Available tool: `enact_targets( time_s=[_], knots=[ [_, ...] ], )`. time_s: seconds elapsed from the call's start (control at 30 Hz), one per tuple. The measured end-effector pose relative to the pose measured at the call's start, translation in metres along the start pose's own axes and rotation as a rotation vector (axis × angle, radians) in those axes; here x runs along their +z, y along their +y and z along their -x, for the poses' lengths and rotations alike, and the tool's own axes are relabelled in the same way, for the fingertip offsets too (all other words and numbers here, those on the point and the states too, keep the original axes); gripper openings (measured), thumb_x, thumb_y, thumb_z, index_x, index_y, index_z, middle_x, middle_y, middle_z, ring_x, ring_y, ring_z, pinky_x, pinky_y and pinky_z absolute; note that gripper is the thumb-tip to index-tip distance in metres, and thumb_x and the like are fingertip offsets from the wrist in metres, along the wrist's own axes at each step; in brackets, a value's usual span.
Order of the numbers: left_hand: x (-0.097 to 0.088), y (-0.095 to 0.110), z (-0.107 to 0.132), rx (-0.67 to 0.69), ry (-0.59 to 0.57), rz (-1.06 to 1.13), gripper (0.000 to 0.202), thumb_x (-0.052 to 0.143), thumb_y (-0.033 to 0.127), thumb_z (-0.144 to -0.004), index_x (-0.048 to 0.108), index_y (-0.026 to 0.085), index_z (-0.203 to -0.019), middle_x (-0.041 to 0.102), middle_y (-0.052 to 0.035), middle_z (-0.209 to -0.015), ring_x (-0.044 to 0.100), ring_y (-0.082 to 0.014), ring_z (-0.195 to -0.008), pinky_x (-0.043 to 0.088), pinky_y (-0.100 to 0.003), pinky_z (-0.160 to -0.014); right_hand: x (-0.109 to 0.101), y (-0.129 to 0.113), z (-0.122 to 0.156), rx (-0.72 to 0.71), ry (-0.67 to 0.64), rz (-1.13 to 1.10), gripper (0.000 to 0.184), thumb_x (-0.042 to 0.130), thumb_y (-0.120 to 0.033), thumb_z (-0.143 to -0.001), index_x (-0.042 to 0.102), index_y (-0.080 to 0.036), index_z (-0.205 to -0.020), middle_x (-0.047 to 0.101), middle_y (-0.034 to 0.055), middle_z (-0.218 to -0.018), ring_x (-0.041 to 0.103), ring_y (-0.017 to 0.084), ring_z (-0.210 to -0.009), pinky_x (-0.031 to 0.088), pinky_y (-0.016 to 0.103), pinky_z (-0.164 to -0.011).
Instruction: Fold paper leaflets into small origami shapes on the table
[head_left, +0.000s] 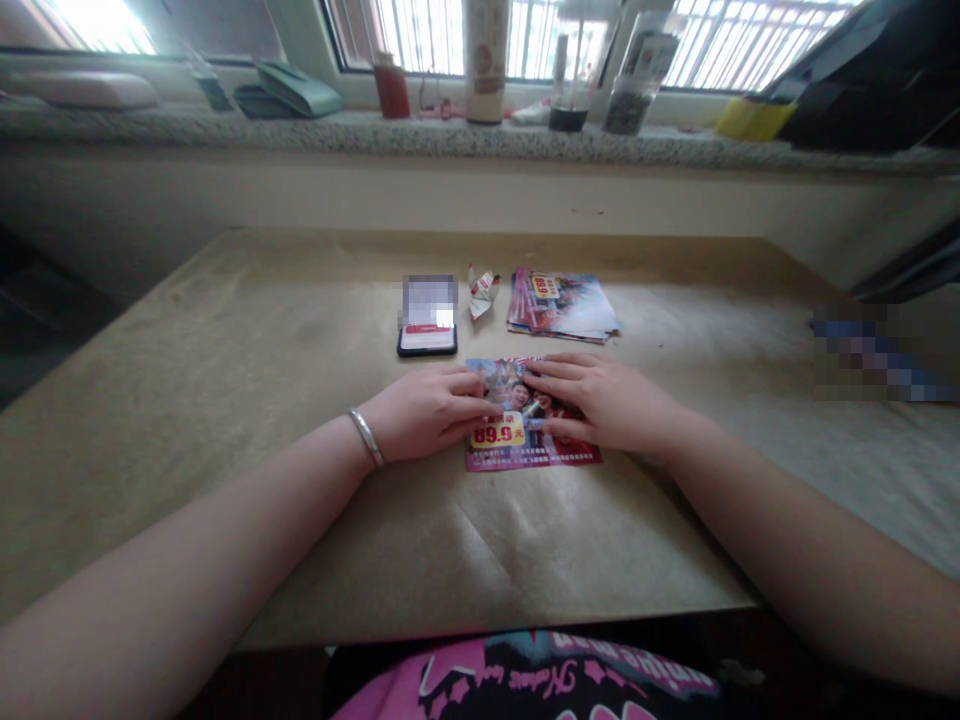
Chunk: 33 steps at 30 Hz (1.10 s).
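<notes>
A colourful printed flyer [517, 440] with "89.9" on a yellow patch lies flat on the brown-paper-covered table [300, 420]. My left hand [424, 410], with a silver bangle at the wrist, rests on the flyer's left edge, its fingers curled and pressing the paper. My right hand [600, 400] lies flat on the flyer's right half, fingers stretched out toward the left. The fingertips of both hands nearly meet over the flyer's middle.
Behind the flyer lie a phone [427, 320], a small folded paper piece [482, 292] and a stack of similar flyers [562, 305]. A stone windowsill [450, 135] at the back holds bottles, a cup and boxes. A blurred object [877, 350] sits at the table's right.
</notes>
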<state>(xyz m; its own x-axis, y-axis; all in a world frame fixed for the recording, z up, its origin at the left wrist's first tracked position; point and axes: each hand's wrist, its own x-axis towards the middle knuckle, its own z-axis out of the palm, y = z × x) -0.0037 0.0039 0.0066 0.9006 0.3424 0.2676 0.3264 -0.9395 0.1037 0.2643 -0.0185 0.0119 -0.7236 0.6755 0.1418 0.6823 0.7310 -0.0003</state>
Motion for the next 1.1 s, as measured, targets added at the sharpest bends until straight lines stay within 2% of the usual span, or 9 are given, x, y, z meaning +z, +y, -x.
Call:
enact_targets(
  time_s=[0.13, 0.2, 0.27, 0.4, 0.5, 0.57, 0.7, 0.9, 1.1],
  knots=[
    [0.004, -0.004, 0.001, -0.034, -0.005, -0.004, 0.035, 0.043, 0.027, -0.095, 0.058, 0.022, -0.126, 0.056, -0.0093, -0.131, 0.052, -0.0218, -0.120, 0.045, -0.040, -0.102, 0.006, 0.007, 0.001, 0.012, 0.017, -0.029, 0.045, 0.053, -0.038, -0.090, 0.057, -0.021, -0.131, 0.046, 0.0099, -0.145, 0.035, 0.033, -0.136, 0.037, 0.050, -0.108],
    [0.004, -0.004, 0.002, -0.062, -0.051, -0.038, 0.041, 0.045, 0.032, -0.095, 0.051, 0.023, -0.134, 0.050, -0.0086, -0.139, 0.044, -0.0252, -0.129, 0.040, -0.045, -0.107, 0.008, 0.009, 0.001, 0.022, 0.054, -0.038, 0.042, 0.054, -0.036, -0.089, 0.059, -0.024, -0.129, 0.038, 0.0095, -0.150, 0.028, 0.034, -0.140, 0.035, 0.053, -0.109],
    [0.002, -0.003, 0.003, -0.082, -0.112, -0.069, 0.045, 0.045, 0.036, -0.095, 0.046, 0.024, -0.138, 0.048, -0.0083, -0.141, 0.044, -0.0260, -0.128, 0.039, -0.045, -0.107, 0.009, 0.009, 0.000, 0.033, 0.093, -0.048, 0.042, 0.056, -0.034, -0.089, 0.059, -0.024, -0.129, 0.034, 0.0095, -0.152, 0.027, 0.033, -0.141, 0.035, 0.053, -0.110],
    [-0.003, 0.001, 0.003, -0.112, -0.149, -0.167, 0.046, 0.043, 0.043, -0.095, 0.047, 0.028, -0.138, 0.053, -0.0073, -0.136, 0.052, -0.0245, -0.110, 0.043, -0.042, -0.099, 0.007, 0.008, -0.002, -0.006, 0.178, -0.083, 0.034, 0.053, -0.027, -0.090, 0.064, -0.022, -0.121, 0.048, 0.0101, -0.143, 0.040, 0.029, -0.133, 0.037, 0.049, -0.109],
    [-0.004, 0.003, 0.002, -0.123, -0.128, -0.217, 0.047, 0.041, 0.048, -0.094, 0.048, 0.029, -0.137, 0.056, -0.0077, -0.129, 0.052, -0.0234, -0.102, 0.044, -0.040, -0.093, 0.006, 0.007, -0.003, -0.093, 0.209, -0.160, 0.028, 0.053, -0.023, -0.089, 0.069, -0.023, -0.112, 0.064, 0.0057, -0.125, 0.049, 0.025, -0.125, 0.041, 0.046, -0.106],
    [-0.004, 0.004, 0.002, -0.136, -0.118, -0.248, 0.048, 0.040, 0.052, -0.094, 0.049, 0.031, -0.136, 0.059, -0.0084, -0.121, 0.052, -0.0229, -0.098, 0.043, -0.038, -0.089, 0.007, 0.008, -0.003, -0.124, 0.192, -0.212, 0.026, 0.053, -0.024, -0.089, 0.070, -0.024, -0.109, 0.068, 0.0033, -0.118, 0.054, 0.023, -0.119, 0.045, 0.043, -0.103],
    [-0.005, 0.006, 0.002, -0.158, -0.135, -0.286, 0.049, 0.039, 0.054, -0.094, 0.050, 0.030, -0.135, 0.060, -0.0092, -0.111, 0.053, -0.0230, -0.095, 0.043, -0.037, -0.086, 0.009, 0.010, -0.001, -0.131, 0.132, -0.262, 0.025, 0.055, -0.025, -0.089, 0.071, -0.024, -0.109, 0.067, 0.0030, -0.120, 0.057, 0.021, -0.115, 0.046, 0.040, -0.101],
    [-0.004, 0.000, 0.004, -0.106, -0.115, -0.237, 0.057, 0.045, 0.058, -0.090, 0.047, 0.028, -0.138, 0.058, -0.0100, -0.115, 0.051, -0.0240, -0.109, 0.041, -0.038, -0.096, 0.005, 0.011, 0.000, -0.154, 0.085, -0.293, 0.035, 0.066, -0.036, -0.081, 0.069, -0.023, -0.113, 0.064, 0.0075, -0.125, 0.055, 0.025, -0.120, 0.044, 0.044, -0.102],
    [-0.003, -0.005, 0.004, -0.072, -0.129, -0.199, 0.057, 0.049, 0.055, -0.089, 0.045, 0.027, -0.139, 0.057, -0.0103, -0.126, 0.055, -0.0232, -0.106, 0.047, -0.035, -0.089, 0.003, 0.011, 0.002, -0.164, 0.070, -0.310, 0.043, 0.068, -0.044, -0.078, 0.068, -0.023, -0.115, 0.062, 0.0086, -0.128, 0.053, 0.025, -0.122, 0.043, 0.046, -0.103]
  ],
)
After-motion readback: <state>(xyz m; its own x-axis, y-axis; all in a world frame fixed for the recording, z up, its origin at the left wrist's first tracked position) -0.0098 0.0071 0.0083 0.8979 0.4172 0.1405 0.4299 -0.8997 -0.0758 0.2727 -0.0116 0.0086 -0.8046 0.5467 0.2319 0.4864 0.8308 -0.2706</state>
